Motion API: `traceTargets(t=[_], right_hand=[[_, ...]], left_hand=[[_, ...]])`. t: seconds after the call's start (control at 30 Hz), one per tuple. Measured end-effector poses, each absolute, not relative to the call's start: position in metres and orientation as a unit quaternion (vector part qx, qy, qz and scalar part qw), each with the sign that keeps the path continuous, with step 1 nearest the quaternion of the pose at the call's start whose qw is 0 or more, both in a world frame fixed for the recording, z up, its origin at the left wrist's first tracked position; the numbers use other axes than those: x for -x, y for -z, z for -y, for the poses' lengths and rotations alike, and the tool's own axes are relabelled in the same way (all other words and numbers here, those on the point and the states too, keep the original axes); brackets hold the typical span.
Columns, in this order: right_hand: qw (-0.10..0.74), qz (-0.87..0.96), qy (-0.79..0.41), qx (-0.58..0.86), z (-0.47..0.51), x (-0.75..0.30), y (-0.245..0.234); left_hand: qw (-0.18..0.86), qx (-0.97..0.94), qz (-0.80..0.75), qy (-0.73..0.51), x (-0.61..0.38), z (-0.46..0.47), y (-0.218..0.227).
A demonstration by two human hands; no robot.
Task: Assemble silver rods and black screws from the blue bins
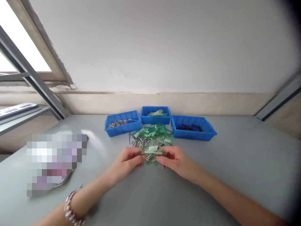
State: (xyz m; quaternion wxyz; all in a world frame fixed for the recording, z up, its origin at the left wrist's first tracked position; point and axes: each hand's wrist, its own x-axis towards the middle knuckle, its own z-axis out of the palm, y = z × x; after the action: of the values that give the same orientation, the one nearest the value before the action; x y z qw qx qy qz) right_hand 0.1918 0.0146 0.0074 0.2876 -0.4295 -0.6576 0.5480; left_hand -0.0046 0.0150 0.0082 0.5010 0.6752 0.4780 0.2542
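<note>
Between my hands is a small greenish plastic bag (pixel 151 153) with shiny metal pieces, perhaps screws or pins, showing in it. My left hand (pixel 129 160) pinches its left side between thumb and fingers. The right side is pinched by my right hand (pixel 175 160) in the same way. Just beyond them lies a pile of green plastic bags (pixel 155 131), with loose silvery metal pins (pixel 140 141) at its left. Their exact kind is too small to tell.
Three blue bins stand behind the pile: the left bin (pixel 124 128) holds silvery pins, the middle bin (pixel 155 120) pale green bags, the right bin (pixel 195 135) dark screw-like pieces. A blurred-out flat item (pixel 56 163) lies at the left of the grey table (pixel 150 201). A wall rises behind.
</note>
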Motion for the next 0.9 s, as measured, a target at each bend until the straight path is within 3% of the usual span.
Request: traceTargets(t=[0.9], right_hand=[[0.288, 0.658, -0.545, 0.433, -0.0149, -0.1915, -0.0061]], left_hand=[[0.497, -0.678, -0.479, -0.254, 0.0052, -0.0139, -0.0082]])
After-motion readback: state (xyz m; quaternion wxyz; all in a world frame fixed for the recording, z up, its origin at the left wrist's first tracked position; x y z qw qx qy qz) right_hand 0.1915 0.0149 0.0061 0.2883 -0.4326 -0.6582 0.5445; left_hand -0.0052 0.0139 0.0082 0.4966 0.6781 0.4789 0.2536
